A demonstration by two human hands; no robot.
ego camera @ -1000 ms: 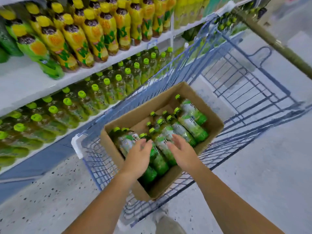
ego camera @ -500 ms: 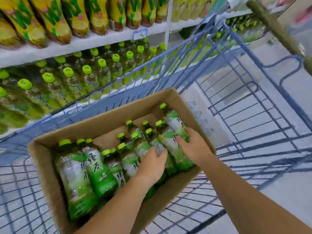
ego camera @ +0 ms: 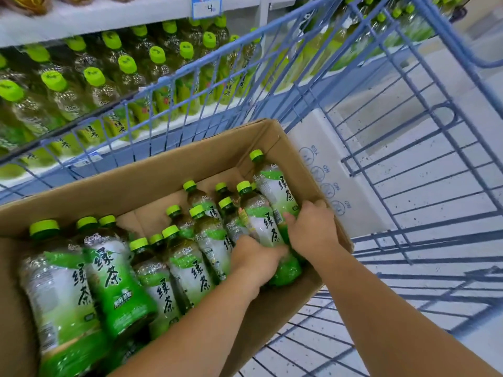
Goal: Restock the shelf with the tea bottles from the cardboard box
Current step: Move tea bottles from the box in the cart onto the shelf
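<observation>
A white shelf (ego camera: 95,19) runs across the upper left, with rows of green-capped bottles (ego camera: 128,63) standing upright below it. Beside it is a blue wire cart (ego camera: 435,236), and a brown cardboard box (ego camera: 136,180) sits inside it against the shelf-side wall. A white sheet (ego camera: 324,148) printed with circles lies just beside the box. The tea bottles (ego camera: 109,281) lie on their sides in the box, caps pointing toward the shelf. The right hand (ego camera: 310,229) curls around the rightmost bottle (ego camera: 275,186) against the box's right wall. The left hand (ego camera: 255,259) grips the lower body of the neighbouring bottle (ego camera: 261,221).
</observation>
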